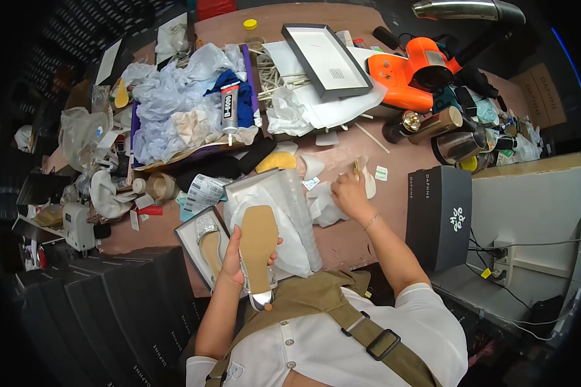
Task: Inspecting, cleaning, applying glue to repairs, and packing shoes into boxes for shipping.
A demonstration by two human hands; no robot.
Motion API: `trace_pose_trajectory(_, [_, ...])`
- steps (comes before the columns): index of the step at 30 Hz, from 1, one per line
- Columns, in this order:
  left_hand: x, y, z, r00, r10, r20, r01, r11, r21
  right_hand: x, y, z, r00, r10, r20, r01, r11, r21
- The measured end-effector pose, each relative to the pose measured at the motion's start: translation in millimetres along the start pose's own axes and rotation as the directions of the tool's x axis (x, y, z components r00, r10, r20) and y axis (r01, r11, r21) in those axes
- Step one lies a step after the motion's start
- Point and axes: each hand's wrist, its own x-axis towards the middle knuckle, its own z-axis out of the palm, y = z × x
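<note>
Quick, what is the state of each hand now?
Left hand: closed around a shoe, sole up.
Right hand: fingers on small pieces; grip cannot be told.

Bare table (pixel 394 193) beside dark box (pixel 440 216) — tissue pile (pixel 174 103) crowds the left.

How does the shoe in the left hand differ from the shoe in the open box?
The held shoe is sole-up, showing a tan sole and silver heel; the boxed shoe lies insole-up, with a glittery toe. The left hand grips the first, while the second rests untouched in its box. They look like a matching pair.
</note>
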Motion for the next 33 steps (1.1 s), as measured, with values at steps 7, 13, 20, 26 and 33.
trace_pose_trajectory(7, [11.3, 1.9, 14.7, 0.998, -0.062, -0.016, 0.061, 0.997, -0.051, -71.6, -39.5, 19.9, 0.963, 0.248, 0.103, -0.252, 0.705, 0.663])
trace_pose_trajectory(13, [-8.0, 14.4, 37.0, 0.978, -0.205, 0.045, 0.202, 0.978, 0.049, -10.3, 118.7, 52.9, 0.740, 0.651, -0.170, -0.424, 0.648, 0.633])
trace_pose_trajectory(20, [-31.3, -21.7, 23.4, 0.988, -0.142, 0.058, 0.142, 0.990, 0.011, 3.0, 132.5, 50.0, 0.958, 0.262, -0.120, -0.126, 0.755, 0.644])
trace_pose_trajectory(26, [-51.5, -28.9, 29.9, 0.998, 0.048, 0.035, -0.050, 0.998, 0.050, -9.7, -36.1, -101.6, 0.923, 0.248, -0.295, 0.112, 0.559, 0.822])
trace_pose_trajectory(33, [-65.0, -27.5, 34.8, 0.983, 0.168, 0.075, -0.177, 0.973, 0.149, -29.3, -166.5, -114.3, 0.838, -0.307, -0.452, 0.528, 0.669, 0.524])
